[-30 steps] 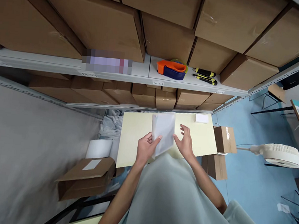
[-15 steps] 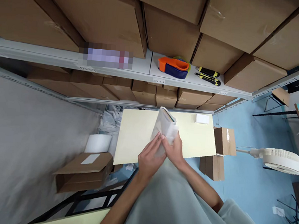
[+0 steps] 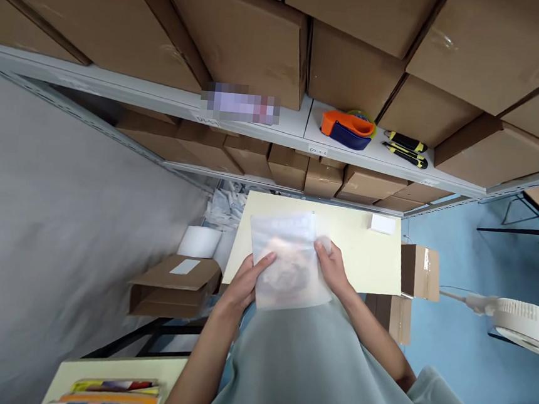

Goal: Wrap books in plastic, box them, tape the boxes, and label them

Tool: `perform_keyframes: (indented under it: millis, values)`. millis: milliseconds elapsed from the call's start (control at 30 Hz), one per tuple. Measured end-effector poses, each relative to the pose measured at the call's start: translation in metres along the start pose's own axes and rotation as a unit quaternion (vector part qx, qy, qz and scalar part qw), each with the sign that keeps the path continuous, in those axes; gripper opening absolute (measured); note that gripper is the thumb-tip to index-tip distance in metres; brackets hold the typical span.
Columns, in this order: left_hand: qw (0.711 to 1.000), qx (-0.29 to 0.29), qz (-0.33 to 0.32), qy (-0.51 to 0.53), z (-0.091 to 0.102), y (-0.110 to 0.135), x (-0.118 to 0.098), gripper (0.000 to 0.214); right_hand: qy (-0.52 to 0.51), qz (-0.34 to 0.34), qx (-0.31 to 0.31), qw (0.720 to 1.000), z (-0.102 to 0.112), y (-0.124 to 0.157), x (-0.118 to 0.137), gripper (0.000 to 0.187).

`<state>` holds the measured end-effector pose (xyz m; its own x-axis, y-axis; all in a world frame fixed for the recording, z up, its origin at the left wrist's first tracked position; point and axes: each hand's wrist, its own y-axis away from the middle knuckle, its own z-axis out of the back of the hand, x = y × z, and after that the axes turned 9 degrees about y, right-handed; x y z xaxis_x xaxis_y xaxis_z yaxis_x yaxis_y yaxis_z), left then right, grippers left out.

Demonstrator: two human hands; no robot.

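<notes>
Bag: a milky, see-through bag (image 3: pixel 286 279) was up in both hands, spread broad side toward the wearer, in front of the shelves and over the near side of the table; something with pinkish and grey patches showed blurrily through it.
Left hand: this hand (image 3: pixel 243 281) grasped the bag by its left side, thumb laid on the face, the other fingers partly hidden behind.
Right hand: this hand (image 3: pixel 334 269) grasped the right edge, thumb pointing up along it.
Clothing: grey-green cloth (image 3: pixel 312 363) lay below, the bag's lower edge overlapping it in view.
Table: a pale yellow top (image 3: pixel 368 264) bore a small white box (image 3: pixel 382 224) near its far right corner.
Shelf: on the grey ledge (image 3: pixel 286 123) sat an orange and navy tape dispenser (image 3: pixel 346 131), with black and yellow cutters (image 3: pixel 406 149) just to its right.
Cartons: brown boxes (image 3: pixel 356 71) were packed along the shelf, and two more (image 3: pixel 418 271) (image 3: pixel 394 316) stood right of the table.
Left side: a white roll (image 3: pixel 198 242) stood behind an open carton (image 3: pixel 174 287), near crumpled plastic (image 3: pixel 225 207).
Lower left: colourful flat items (image 3: pixel 113 396), perhaps books, lay on another pale yellow surface (image 3: pixel 94 368).
Far right: a white fan (image 3: pixel 527 325) stood above the blue floor (image 3: pixel 449 350).
</notes>
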<state>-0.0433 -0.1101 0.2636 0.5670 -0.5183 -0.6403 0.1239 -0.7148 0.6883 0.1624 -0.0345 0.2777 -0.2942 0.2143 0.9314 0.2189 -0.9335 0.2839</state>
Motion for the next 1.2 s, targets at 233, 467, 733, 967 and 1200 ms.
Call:
perform_keyframes:
  millis: [233,467,733,967,1200]
  values:
    - [1.000,-0.020,-0.007,0.006,0.012,-0.018,-0.001,0.074,0.161,0.053,-0.085,0.982,0.002,0.000,0.015,0.039]
    - [1.000,-0.003,0.021,0.021,0.046,-0.034,0.006,0.070,0.057,-0.079,0.085,0.992,-0.046,-0.011,-0.041,0.049]
    - [0.992,-0.052,-0.047,-0.100,0.126,-0.117,0.014,0.057,-0.041,-0.133,0.035,0.990,-0.121,-0.065,-0.105,0.064]
    - [0.975,-0.122,-0.087,-0.164,0.165,-0.228,0.012,0.053,0.034,-0.111,0.008,0.993,-0.192,-0.153,-0.146,0.050]
    - [0.969,-0.127,-0.110,-0.179,0.177,-0.276,0.026,0.046,0.120,-0.108,0.019,0.987,-0.202,-0.189,-0.166,0.040]
